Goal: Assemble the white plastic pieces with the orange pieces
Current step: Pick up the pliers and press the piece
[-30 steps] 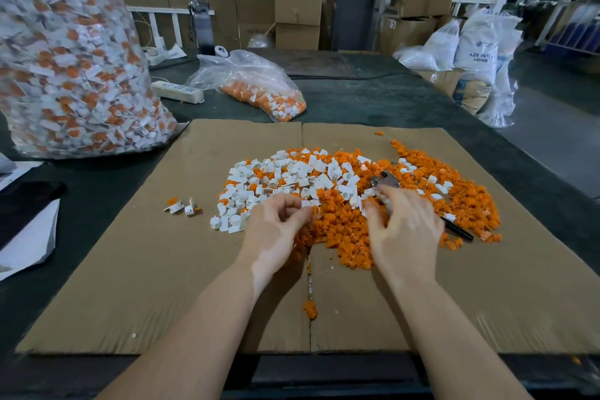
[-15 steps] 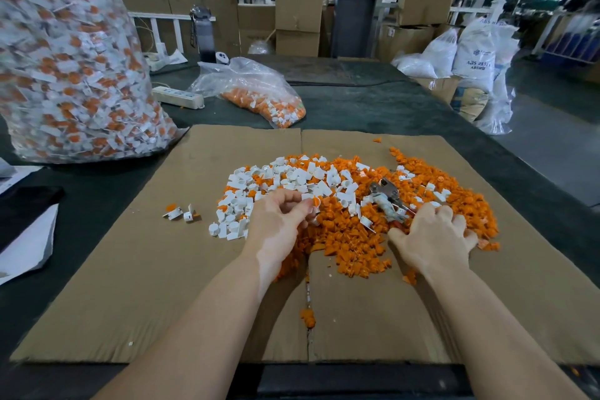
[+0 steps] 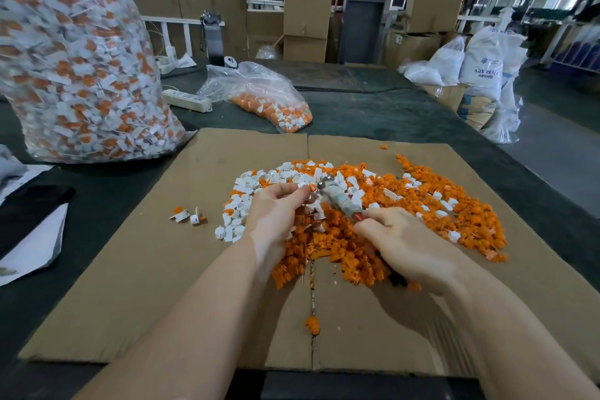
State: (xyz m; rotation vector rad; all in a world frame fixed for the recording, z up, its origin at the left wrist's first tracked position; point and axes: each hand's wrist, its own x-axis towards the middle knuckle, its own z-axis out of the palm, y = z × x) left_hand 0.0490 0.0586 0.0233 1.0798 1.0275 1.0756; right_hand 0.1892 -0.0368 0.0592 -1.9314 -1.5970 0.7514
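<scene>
A heap of small orange pieces [image 3: 422, 211] spreads over the middle and right of the cardboard sheet [image 3: 136, 286], and white plastic pieces [image 3: 246, 191] lie heaped at its left side. My left hand [image 3: 276, 214] pinches a white piece with an orange piece at its fingertips above the heap. My right hand [image 3: 402, 243] grips the handle of a pair of pliers [image 3: 337, 198], whose metal jaws meet the pinched pieces. A few joined white-and-orange pieces [image 3: 188, 216] lie apart to the left.
A tall clear bag of joined pieces [image 3: 74, 68] stands at the back left. A smaller bag [image 3: 263, 97] and a power strip [image 3: 186, 99] lie behind the cardboard. Papers and a black object [image 3: 29, 214] sit at the left edge. Boxes and sacks stand beyond the table.
My right hand picked up the pliers from the orange heap and brought their jaws to the pieces in my left hand, which stayed over the heap.
</scene>
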